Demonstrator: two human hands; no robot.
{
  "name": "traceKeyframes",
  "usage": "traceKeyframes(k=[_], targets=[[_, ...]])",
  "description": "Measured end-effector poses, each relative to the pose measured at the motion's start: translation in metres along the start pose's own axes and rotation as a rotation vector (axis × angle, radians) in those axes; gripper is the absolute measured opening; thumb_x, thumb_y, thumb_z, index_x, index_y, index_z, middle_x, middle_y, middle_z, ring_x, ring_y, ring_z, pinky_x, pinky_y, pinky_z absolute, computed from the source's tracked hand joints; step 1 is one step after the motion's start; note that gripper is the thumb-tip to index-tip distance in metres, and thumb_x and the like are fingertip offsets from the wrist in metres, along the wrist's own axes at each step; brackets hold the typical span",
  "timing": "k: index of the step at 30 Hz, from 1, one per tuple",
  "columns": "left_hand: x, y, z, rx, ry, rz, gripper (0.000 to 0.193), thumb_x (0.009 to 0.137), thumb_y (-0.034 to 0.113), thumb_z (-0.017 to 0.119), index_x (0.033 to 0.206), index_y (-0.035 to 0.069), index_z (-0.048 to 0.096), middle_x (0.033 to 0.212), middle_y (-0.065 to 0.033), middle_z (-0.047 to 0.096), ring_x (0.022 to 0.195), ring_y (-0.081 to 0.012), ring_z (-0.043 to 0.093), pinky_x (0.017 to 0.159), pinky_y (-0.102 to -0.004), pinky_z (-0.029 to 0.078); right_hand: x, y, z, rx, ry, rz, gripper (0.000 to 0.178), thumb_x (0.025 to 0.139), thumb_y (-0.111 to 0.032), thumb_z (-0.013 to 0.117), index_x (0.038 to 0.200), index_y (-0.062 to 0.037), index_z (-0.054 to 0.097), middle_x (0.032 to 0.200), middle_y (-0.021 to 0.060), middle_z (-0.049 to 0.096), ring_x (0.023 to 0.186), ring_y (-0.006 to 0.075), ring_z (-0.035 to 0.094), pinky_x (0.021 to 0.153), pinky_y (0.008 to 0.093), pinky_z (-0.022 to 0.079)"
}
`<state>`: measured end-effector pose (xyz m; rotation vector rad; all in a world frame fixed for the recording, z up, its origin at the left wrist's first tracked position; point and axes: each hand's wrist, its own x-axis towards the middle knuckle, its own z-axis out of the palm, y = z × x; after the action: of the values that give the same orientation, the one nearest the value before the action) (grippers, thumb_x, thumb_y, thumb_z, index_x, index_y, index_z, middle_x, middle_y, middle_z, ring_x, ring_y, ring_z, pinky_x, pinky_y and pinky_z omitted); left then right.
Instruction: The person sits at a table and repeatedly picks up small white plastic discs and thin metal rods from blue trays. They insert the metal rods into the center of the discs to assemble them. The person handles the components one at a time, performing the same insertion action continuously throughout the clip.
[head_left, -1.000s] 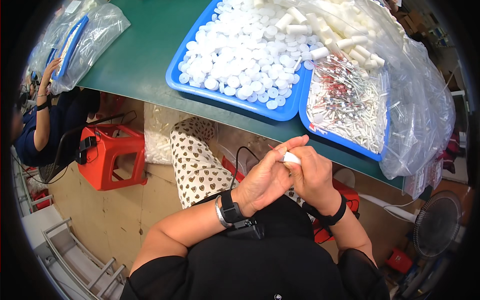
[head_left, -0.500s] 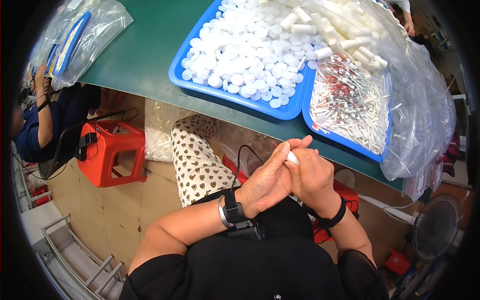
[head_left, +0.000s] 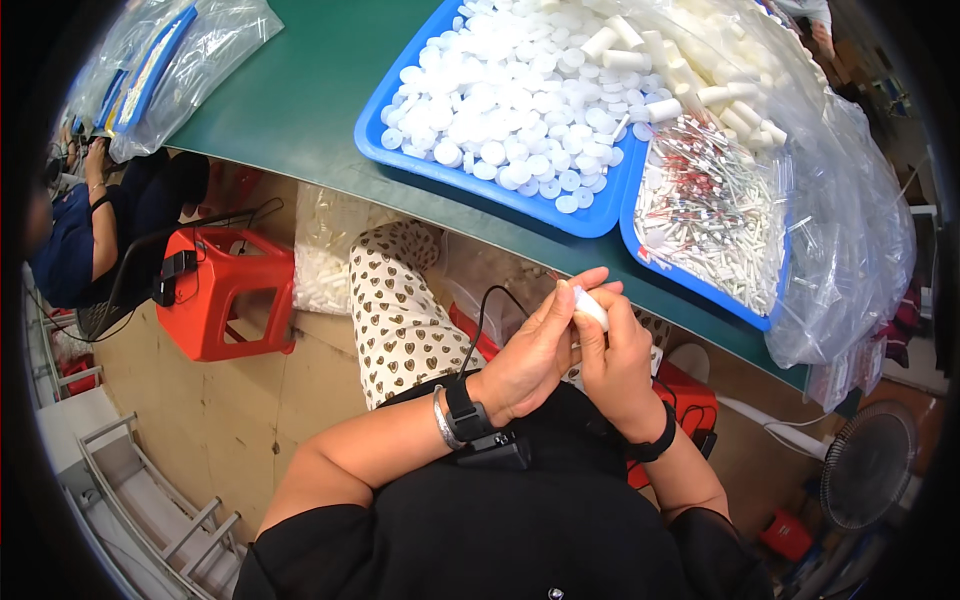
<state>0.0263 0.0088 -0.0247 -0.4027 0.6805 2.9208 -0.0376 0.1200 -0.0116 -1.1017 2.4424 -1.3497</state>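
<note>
Between my two hands, in front of the table's edge, is a small white cylinder point(head_left: 592, 308). My left hand point(head_left: 532, 362) grips its far end between thumb and fingers, with a thin reddish piece showing by the thumb tip. Closed on the near side of the same cylinder is my right hand point(head_left: 618, 368), thumb and bent fingers against it. The fingers hide part of the cylinder. Beyond my hands, a blue tray point(head_left: 600, 222) holds many translucent white discs point(head_left: 500, 120). To its right, a smaller blue tray point(head_left: 690, 285) carries thin white pieces with red wire-like parts point(head_left: 700, 170).
Thick white cylinders point(head_left: 740, 115) lie in a clear plastic bag point(head_left: 840, 220) on the green table point(head_left: 290, 110). A red stool point(head_left: 225, 300) stands at left, near another person's arm point(head_left: 103, 235). A fan point(head_left: 868, 465) is at lower right.
My right hand has opened its grasp slightly and shifted down, so more of the white cylinder shows. The left hand stays near the same place. The whole view has shifted slightly.
</note>
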Motion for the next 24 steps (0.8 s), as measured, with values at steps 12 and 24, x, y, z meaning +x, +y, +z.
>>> traceKeyframes(k=[12, 24], targets=[[-0.006, 0.01, -0.021, 0.001, -0.068, -0.062, 0.059, 0.108, 0.046, 0.023, 0.149, 0.005, 0.035, 0.147, -0.015, 0.043, 0.128, -0.0253, 0.05, 0.11, -0.0396, 0.041, -0.007, 0.009, -0.018, 1.345, -0.473, 0.919, 0.046, 0.109, -0.04, 0.033, 0.108, -0.0003, 0.056, 0.064, 0.0016, 0.048, 0.041, 0.0037, 0.032, 0.039, 0.0183, 0.027], [-0.009, -0.013, -0.03, -0.007, 0.047, -0.036, 0.048, 0.108, 0.041, 0.033, 0.135, 0.006, 0.051, 0.14, -0.012, 0.049, 0.129, -0.0218, 0.048, 0.11, -0.0383, 0.037, -0.02, 0.013, 0.01, 0.063, -0.252, 0.201, 0.022, 0.105, -0.02, 0.045, 0.108, 0.0001, 0.055, 0.071, 0.0133, 0.06, 0.061, 0.0257, 0.059, 0.056, 0.0375, 0.045]])
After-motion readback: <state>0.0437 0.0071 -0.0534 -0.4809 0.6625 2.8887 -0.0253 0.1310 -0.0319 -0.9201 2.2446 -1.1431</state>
